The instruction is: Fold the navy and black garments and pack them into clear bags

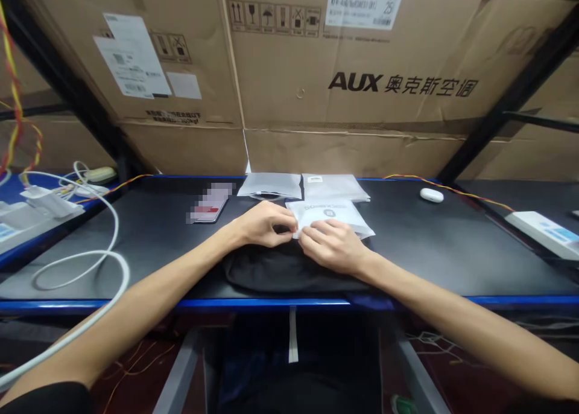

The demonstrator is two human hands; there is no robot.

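A white frosted bag [348,216] with a printed round logo and lettering lies in front of me. My left hand [268,223] is closed, thumb and fingers pinching the bag's left edge. Curled over its near left corner, my right hand [333,245] has its fingers pressed together on the same edge. Under both hands and wrists spreads a black cloth item [271,270]. Just behind lie two more pale bags: one [271,184] with its mouth facing me, the other [337,186] bearing a small label.
A phone [211,204] lies left of the bags on the black tabletop [158,251]. At the right are a small white case [431,195] and a power strip [545,233]. A white cable [118,275] loops at left. Large cartons [289,106] stand behind the table.
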